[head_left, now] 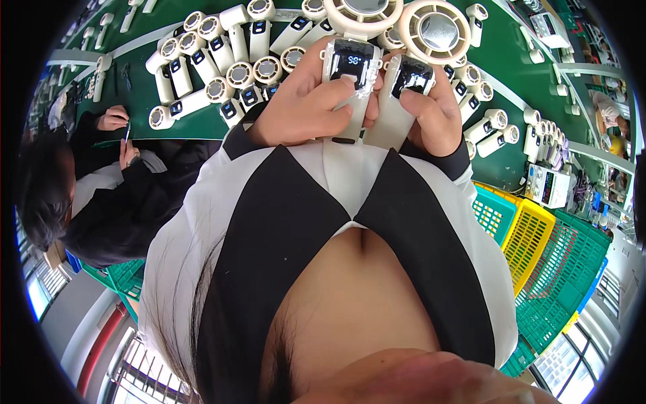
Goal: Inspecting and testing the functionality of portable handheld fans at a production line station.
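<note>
While white handheld fans [260, 42] are crowding the green counter [142, 101], the left hand [299, 108] is grasping a display-lit fan [351, 62] near the chest [353, 276], the right hand [436, 114] a second fan [412, 75] alongside.

Pale-blue digits legible on black display [354, 60] of left white fan [362, 86].
</note>
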